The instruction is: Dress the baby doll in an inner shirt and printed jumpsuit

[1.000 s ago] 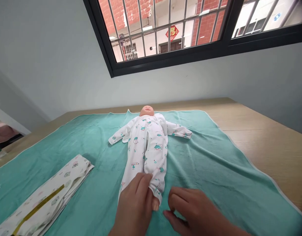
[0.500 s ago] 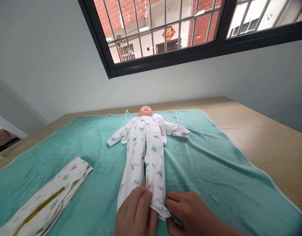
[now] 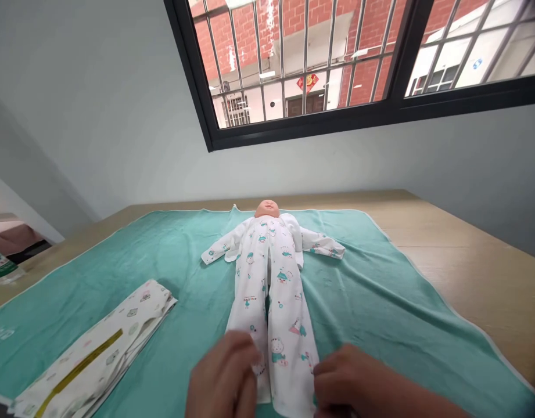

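A baby doll (image 3: 267, 208) lies on its back in a white printed baby top (image 3: 323, 241) with both sleeves spread out. White baby trousers (image 3: 288, 325) with teal cartoon prints cover its front, the two legs stretching toward me. My right hand (image 3: 349, 380) has its fingers curled and pinched at the outer edge of the right trouser leg, near the hem. My left hand (image 3: 223, 374) hovers over the lower part of the left leg with bent fingers, smeared by motion. Whether it touches the cloth I cannot tell.
A teal blanket (image 3: 372, 313) lies under everything on a wooden table (image 3: 459, 255). To the left is a folded printed cloth (image 3: 101, 348) with a yellow-green strip. A bottle (image 3: 3, 266) lies at the left edge. Behind are a wall and a barred window (image 3: 302, 125).
The right trouser leg, bunched at the cuff before, now lies longer and flatter. My left hand has come off its hem and shifted left; my right hand has moved slightly right. The view has tilted up.
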A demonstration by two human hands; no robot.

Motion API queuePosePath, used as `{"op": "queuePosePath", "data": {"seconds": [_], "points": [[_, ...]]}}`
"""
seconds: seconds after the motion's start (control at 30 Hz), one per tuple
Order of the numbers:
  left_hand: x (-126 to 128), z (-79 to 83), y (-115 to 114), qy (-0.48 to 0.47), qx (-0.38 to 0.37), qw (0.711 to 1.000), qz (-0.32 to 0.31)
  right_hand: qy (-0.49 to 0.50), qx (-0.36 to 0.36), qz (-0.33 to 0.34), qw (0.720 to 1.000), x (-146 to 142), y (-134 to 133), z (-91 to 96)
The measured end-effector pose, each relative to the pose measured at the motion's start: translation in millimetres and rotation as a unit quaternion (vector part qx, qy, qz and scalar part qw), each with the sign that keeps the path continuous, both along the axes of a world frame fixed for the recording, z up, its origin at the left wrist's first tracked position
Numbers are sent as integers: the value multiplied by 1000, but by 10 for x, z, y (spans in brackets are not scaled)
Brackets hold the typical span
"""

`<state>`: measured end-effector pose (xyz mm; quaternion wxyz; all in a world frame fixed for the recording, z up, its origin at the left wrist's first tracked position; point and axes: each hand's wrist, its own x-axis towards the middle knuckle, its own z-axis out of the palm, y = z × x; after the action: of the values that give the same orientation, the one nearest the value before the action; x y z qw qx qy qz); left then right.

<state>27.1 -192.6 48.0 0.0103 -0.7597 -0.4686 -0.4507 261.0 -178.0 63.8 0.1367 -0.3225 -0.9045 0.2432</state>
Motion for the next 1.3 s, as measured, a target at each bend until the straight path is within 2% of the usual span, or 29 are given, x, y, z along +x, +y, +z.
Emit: {"op": "queuePosePath", "data": {"seconds": [0.03,0.1,0.2,0.27,0.3,0.37,0.43,0.53,0.67,0.77,0.87,0.93,1.07,1.17,1.3], "points": [[-60,79,155,-46,-29,998,-8,21,-12,-12,1000,-3,46,69],[-163,184,554,-128,-142,981,34,68,-35,-50,996,-26,200,186],[-259,163,1228,-256,-266,925,93,181,-75,-147,969,-106,618,242],[-278,68,1593,-361,-339,863,95,280,-100,-231,926,-170,1001,165],[-275,16,1726,-376,-358,851,83,329,-111,-273,897,-198,1206,94],[-248,-69,1894,-392,-381,836,44,393,-143,-342,842,-241,1610,-83],[-208,-120,1977,-388,-383,838,14,395,-127,-403,816,-270,1958,-248],[-161,-149,2082,-370,-359,857,13,377,-59,-424,821,-327,2324,-340],[-166,-121,2313,-306,-302,902,29,297,36,-370,879,-437,2578,-163],[-197,-62,2479,-247,-267,931,25,224,37,-340,913,-472,2691,-4],[-208,-9,2591,-211,-243,947,7,199,11,-309,930,-444,2761,46],[-205,7,2647,-196,-238,951,-9,198,14,-298,934,-420,2782,23],[-198,17,2754,-177,-243,953,-41,242,57,-297,922,-416,2793,-66],[-188,50,2827,-159,-239,956,-65,264,37,-291,919,-431,2814,-121],[-156,132,2896,-115,-239,960,-84,289,35,-330,898,-430,2862,-188]]}}
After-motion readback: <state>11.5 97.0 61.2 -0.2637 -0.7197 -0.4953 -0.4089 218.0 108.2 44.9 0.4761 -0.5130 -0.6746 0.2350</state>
